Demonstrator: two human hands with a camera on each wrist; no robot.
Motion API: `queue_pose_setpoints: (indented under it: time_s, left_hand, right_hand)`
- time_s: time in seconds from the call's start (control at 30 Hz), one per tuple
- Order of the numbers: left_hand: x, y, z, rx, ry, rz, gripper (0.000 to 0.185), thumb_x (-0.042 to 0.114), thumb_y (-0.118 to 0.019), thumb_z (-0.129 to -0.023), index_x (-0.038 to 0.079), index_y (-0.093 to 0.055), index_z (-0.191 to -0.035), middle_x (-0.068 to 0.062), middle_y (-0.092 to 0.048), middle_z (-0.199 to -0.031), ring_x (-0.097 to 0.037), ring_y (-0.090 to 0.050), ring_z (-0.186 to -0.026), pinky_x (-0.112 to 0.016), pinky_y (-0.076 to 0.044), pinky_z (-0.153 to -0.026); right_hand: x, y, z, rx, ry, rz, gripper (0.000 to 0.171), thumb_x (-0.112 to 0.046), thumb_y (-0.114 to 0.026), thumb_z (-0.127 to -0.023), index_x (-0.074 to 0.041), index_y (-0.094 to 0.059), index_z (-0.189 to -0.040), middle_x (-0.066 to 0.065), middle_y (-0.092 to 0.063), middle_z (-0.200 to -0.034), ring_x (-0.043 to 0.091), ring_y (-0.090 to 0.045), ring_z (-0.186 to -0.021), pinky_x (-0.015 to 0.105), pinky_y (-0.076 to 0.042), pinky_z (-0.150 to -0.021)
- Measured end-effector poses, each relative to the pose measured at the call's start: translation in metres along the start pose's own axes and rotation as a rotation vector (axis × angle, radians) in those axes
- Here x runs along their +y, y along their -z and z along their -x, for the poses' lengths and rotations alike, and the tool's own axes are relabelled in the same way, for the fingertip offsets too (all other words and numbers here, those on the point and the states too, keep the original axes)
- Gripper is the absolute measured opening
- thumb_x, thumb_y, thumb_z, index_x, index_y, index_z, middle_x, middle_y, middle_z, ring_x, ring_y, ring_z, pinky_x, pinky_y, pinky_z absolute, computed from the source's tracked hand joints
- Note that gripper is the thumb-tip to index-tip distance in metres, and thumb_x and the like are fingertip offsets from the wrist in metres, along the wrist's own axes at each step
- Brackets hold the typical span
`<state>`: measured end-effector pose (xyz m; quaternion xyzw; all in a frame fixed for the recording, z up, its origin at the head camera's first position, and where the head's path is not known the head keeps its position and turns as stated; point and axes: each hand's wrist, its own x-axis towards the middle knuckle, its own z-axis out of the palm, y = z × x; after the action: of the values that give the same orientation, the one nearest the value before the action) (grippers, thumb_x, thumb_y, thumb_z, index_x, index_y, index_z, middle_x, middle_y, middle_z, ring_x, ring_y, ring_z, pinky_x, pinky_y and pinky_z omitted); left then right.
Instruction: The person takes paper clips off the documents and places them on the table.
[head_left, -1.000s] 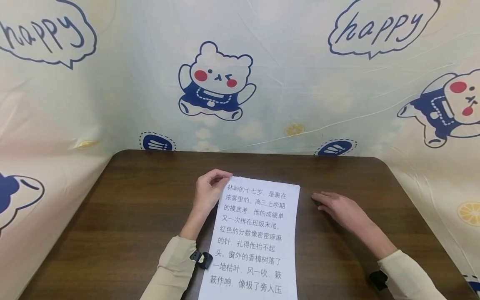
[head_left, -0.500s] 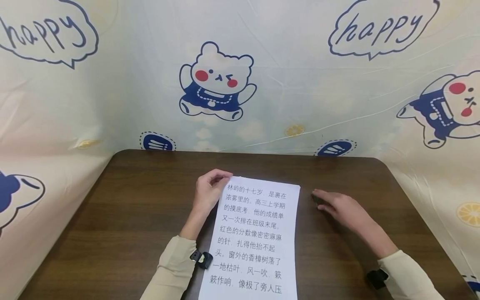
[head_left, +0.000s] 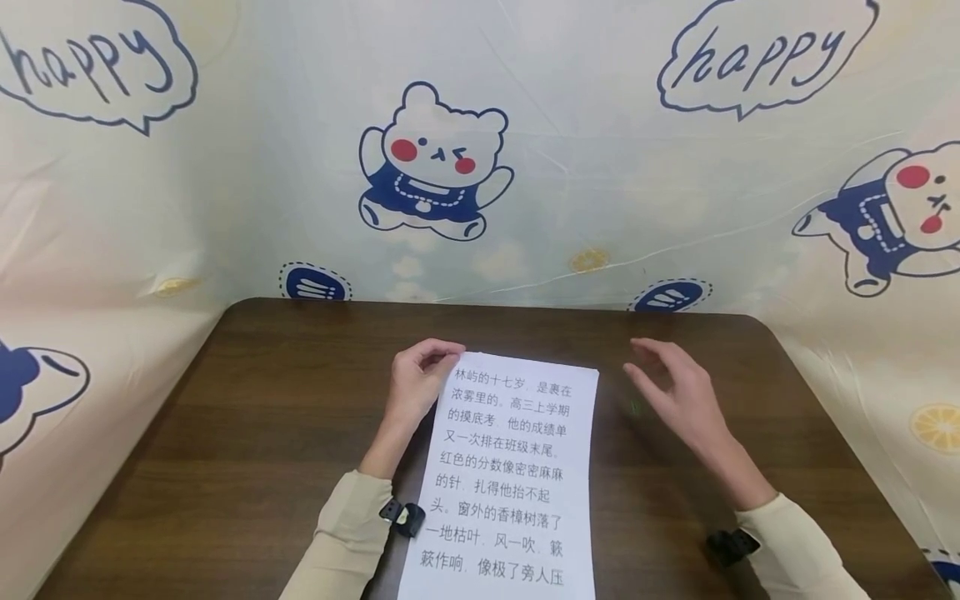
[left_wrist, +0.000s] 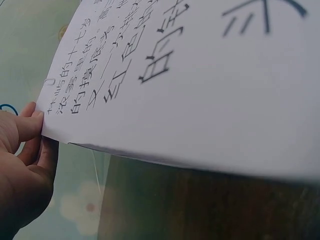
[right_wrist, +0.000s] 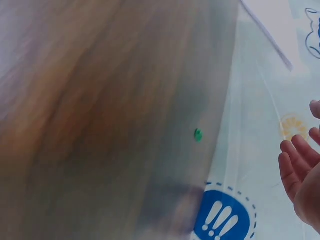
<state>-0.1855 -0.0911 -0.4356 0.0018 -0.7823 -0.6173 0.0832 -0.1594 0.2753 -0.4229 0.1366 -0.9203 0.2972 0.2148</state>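
A tall white sheet of paper point(head_left: 504, 467), printed with large Chinese characters, lies or is held at the middle of the table; whether several sheets are stacked is unclear. My left hand point(head_left: 420, 375) pinches its far left corner between thumb and fingers, as the left wrist view also shows at the paper point(left_wrist: 210, 110). A small grey loop point(left_wrist: 50, 81), like a paper clip's end, shows at the paper's edge there. My right hand point(head_left: 686, 400) is raised right of the paper, fingers apart and holding nothing. Below its thumb a small green thing point(head_left: 635, 407) lies on the table, its kind too small to tell.
The dark brown wooden table point(head_left: 225, 433) has rounded far corners. A pale cloth backdrop point(head_left: 570, 183) with printed bears and the word "happy" stands behind and at both sides. Black wrist cameras sit on both wrists.
My right hand has lifted off the table away from the small green thing, moving upward and spreading its thumb and fingers. The left hand and paper hold nearly still.
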Motion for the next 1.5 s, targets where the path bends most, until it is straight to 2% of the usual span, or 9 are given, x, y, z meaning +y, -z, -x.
queue_pose_setpoints:
  time_s: [0.07, 0.13, 0.27, 0.37, 0.47, 0.63, 0.87, 1.23, 1.5]
  left_hand:
    - [0.0, 0.0, 0.0, 0.0, 0.0, 0.005, 0.012, 0.006, -0.071, -0.092, 0.009, -0.078, -0.101, -0.012, -0.076, -0.104, -0.022, -0.066, -0.09, -0.014, -0.049, -0.075]
    - [0.001, -0.001, -0.001, -0.003, 0.0, 0.01, 0.013, 0.006, -0.071, -0.092, 0.009, -0.078, -0.102, -0.012, -0.076, -0.105, -0.023, -0.066, -0.091, -0.013, -0.049, -0.075]
    - [0.001, -0.002, -0.001, -0.008, -0.002, 0.02, 0.013, 0.005, -0.071, -0.092, 0.009, -0.078, -0.102, -0.013, -0.076, -0.105, -0.022, -0.066, -0.09, -0.013, -0.048, -0.075]
    - [-0.001, -0.003, -0.001, -0.009, -0.01, 0.023, 0.013, 0.005, -0.071, -0.092, 0.008, -0.078, -0.102, -0.013, -0.076, -0.105, -0.02, -0.066, -0.089, -0.013, -0.049, -0.075]
    - [-0.001, -0.003, -0.002, -0.004, -0.011, 0.024, 0.013, 0.005, -0.071, -0.091, 0.008, -0.078, -0.101, -0.013, -0.076, -0.104, -0.017, -0.066, -0.087, -0.013, -0.049, -0.074]
    - [-0.001, -0.003, -0.001, 0.001, 0.004, 0.019, 0.012, 0.006, -0.072, -0.091, 0.009, -0.078, -0.101, -0.011, -0.076, -0.103, -0.013, -0.065, -0.084, -0.014, -0.05, -0.073]
    - [-0.002, -0.004, -0.002, -0.008, 0.028, 0.021, 0.011, 0.008, -0.072, -0.092, 0.01, -0.078, -0.101, -0.009, -0.076, -0.103, -0.014, -0.066, -0.086, -0.015, -0.05, -0.074]
    - [-0.001, -0.005, -0.002, -0.004, 0.007, 0.019, 0.013, 0.006, -0.072, -0.092, 0.01, -0.078, -0.102, -0.012, -0.077, -0.104, -0.017, -0.068, -0.087, -0.013, -0.05, -0.074]
    - [-0.001, -0.004, -0.003, -0.012, 0.005, 0.05, 0.013, 0.007, -0.072, -0.092, 0.009, -0.078, -0.102, -0.013, -0.077, -0.104, -0.023, -0.068, -0.089, -0.013, -0.05, -0.074]
  right_hand:
    - [-0.006, -0.001, -0.003, 0.01, -0.023, -0.039, 0.043, -0.02, -0.077, -0.09, -0.014, -0.064, -0.13, 0.007, -0.069, -0.121, 0.021, -0.065, -0.104, 0.005, -0.047, -0.08]
    - [-0.012, -0.001, -0.006, 0.012, -0.035, -0.052, 0.045, -0.021, -0.077, -0.09, -0.013, -0.063, -0.131, 0.008, -0.068, -0.122, 0.021, -0.064, -0.107, 0.005, -0.045, -0.082]
    - [-0.026, -0.003, -0.013, 0.004, 0.001, -0.043, 0.049, -0.02, -0.078, -0.088, -0.009, -0.061, -0.133, 0.009, -0.066, -0.128, 0.024, -0.062, -0.116, 0.028, -0.052, -0.095]
    - [-0.037, -0.007, -0.019, -0.006, 0.07, -0.018, 0.054, -0.019, -0.081, -0.085, -0.009, -0.06, -0.134, 0.01, -0.065, -0.131, 0.026, -0.06, -0.121, 0.049, -0.05, -0.1]
    - [-0.047, -0.013, -0.026, -0.013, 0.162, 0.024, 0.056, -0.021, -0.082, -0.084, -0.008, -0.06, -0.134, 0.012, -0.065, -0.132, 0.029, -0.059, -0.122, 0.052, -0.047, -0.102]
    - [-0.063, -0.025, -0.037, -0.018, 0.282, 0.084, 0.055, -0.026, -0.081, -0.083, -0.008, -0.062, -0.132, 0.012, -0.067, -0.13, 0.03, -0.06, -0.12, 0.051, -0.045, -0.099]
    - [-0.089, -0.041, -0.045, -0.062, 0.352, 0.149, 0.049, -0.032, -0.078, -0.086, -0.01, -0.065, -0.129, 0.01, -0.068, -0.128, 0.027, -0.061, -0.119, 0.047, -0.044, -0.098]
    - [-0.125, -0.067, -0.056, -0.19, 0.315, 0.126, 0.042, -0.034, -0.072, -0.092, -0.014, -0.065, -0.128, 0.004, -0.068, -0.129, 0.023, -0.06, -0.12, 0.043, -0.043, -0.105]
    - [-0.134, -0.077, -0.064, -0.264, 0.247, 0.129, 0.043, -0.034, -0.071, -0.093, -0.015, -0.063, -0.131, 0.003, -0.068, -0.13, 0.022, -0.061, -0.122, 0.042, -0.046, -0.103]
